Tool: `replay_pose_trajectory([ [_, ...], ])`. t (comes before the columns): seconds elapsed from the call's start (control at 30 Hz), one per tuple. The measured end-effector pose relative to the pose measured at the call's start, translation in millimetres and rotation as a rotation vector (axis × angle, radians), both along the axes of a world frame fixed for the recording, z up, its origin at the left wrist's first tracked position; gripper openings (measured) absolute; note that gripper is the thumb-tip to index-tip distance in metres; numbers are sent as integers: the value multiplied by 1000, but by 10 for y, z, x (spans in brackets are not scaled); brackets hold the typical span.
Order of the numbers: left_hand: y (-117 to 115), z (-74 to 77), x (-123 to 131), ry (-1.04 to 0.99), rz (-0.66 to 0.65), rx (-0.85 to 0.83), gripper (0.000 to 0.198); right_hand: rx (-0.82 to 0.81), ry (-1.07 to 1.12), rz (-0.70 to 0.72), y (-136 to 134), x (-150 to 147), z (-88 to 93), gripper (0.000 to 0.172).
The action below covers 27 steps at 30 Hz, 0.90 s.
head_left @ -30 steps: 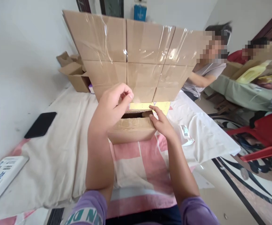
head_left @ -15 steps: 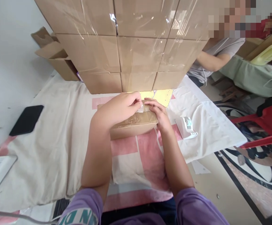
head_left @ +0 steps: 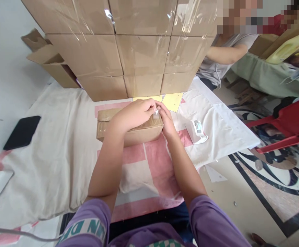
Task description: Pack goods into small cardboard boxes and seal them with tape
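Note:
A small brown cardboard box [head_left: 144,135], with clear tape across its top, lies on the cloth in front of me. At its right end my left hand [head_left: 138,112] is closed in a pinch on a crumpled whitish piece of tape [head_left: 156,115]. My right hand [head_left: 168,120] rests against the box's right corner, its fingers curled in to meet the left fingertips at that same piece. Exactly how the right fingertips grip is partly hidden. To the right of the box stands a white tape dispenser [head_left: 198,132].
Behind the box rises a stack of taped cartons [head_left: 144,55], with a yellow sheet [head_left: 174,102] at its foot. An opened carton [head_left: 59,73] and a black phone-like slab [head_left: 22,132] are on the left. A co-worker's arm [head_left: 222,55] shows beyond; a red chair [head_left: 290,118] stands right.
My right fingers have drawn inward to meet the left fingertips at the piece of tape. More of the box's left end shows now. The whole view has shifted slightly.

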State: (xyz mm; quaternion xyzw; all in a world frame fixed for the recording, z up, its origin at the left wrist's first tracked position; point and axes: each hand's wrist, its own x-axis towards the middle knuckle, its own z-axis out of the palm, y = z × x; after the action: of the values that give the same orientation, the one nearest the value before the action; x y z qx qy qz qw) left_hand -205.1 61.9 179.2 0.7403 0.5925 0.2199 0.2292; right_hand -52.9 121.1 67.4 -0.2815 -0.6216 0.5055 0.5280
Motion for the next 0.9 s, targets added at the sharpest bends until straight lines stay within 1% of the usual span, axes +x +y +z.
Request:
replay_pose_trajectory([
  [0.17,21,-20,40,12,12,71,29,22,-66,-44,-18,-17,18,48],
  [0.3,13,-19,51,46,1,76,27,39,-72,-46,-11,-15,10,54],
  [0.43,22,-28,41,8,31,32,26,66,-89,-36,-9,-10,-1,58],
  [0.53,59,-60,10,-43,16,-21,25,56,-109,-51,-15,-8,1,58],
  [0.63,98,-99,-11,-69,6,-35,21,39,-94,-57,-13,-10,-1,54],
  [0.73,111,-116,11,-30,26,-7,23,41,-49,-39,-1,-15,-10,52],
  [0.9,82,-92,105,58,72,56,26,29,-74,-55,8,-17,-13,56],
])
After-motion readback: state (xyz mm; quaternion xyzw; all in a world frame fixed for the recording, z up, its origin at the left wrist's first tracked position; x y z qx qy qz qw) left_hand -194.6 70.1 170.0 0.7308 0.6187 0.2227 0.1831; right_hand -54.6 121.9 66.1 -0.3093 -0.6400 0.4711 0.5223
